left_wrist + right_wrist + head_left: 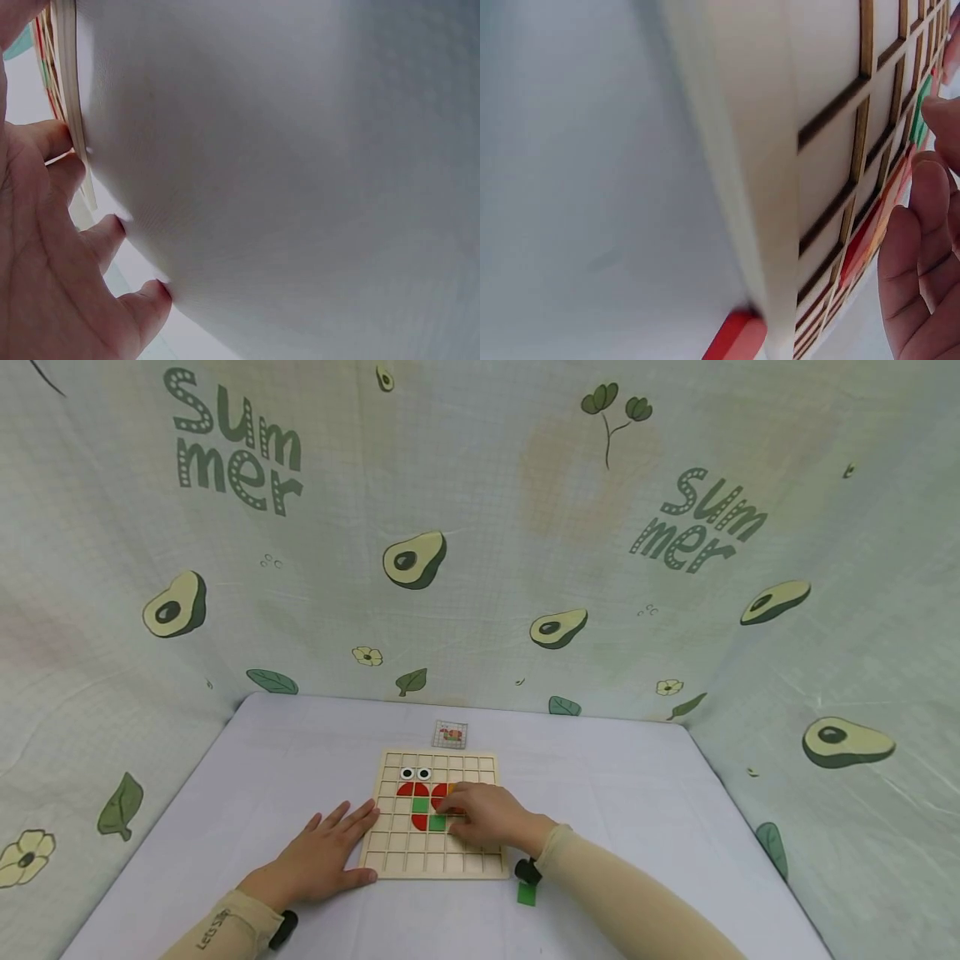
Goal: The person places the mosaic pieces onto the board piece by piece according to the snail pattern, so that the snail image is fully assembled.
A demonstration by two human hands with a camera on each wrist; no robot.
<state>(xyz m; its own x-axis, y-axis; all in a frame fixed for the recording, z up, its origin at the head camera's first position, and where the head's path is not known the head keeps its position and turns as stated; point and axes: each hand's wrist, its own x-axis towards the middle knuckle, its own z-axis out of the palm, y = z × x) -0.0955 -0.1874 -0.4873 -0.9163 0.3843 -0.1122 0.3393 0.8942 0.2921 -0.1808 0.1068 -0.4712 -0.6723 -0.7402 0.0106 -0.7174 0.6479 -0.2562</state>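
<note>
A square wooden grid board point(405, 863) lies on the table, carrying red quarter-round, green square and orange pieces plus two eye pieces point(416, 773). My left hand point(322, 852) is spread flat beside it, fingertips touching its left edge; in the left wrist view those fingers point(142, 307) are apart and hold nothing. Over the board's right half, my right hand point(483, 814) reaches with its index fingertip at the red pieces point(438, 797), by a green square point(437, 823). The right wrist view shows its fingers point(900, 255) loosely bent, with no piece visible between them. It covers some pieces.
A small picture card point(450, 735) lies behind the board. Near the board's front right corner is a loose green square point(527, 894), beside the right wrist's black camera point(528, 871). A red piece point(736, 337) lies against the board's edge. Printed cloth point(480, 510) hangs around the table.
</note>
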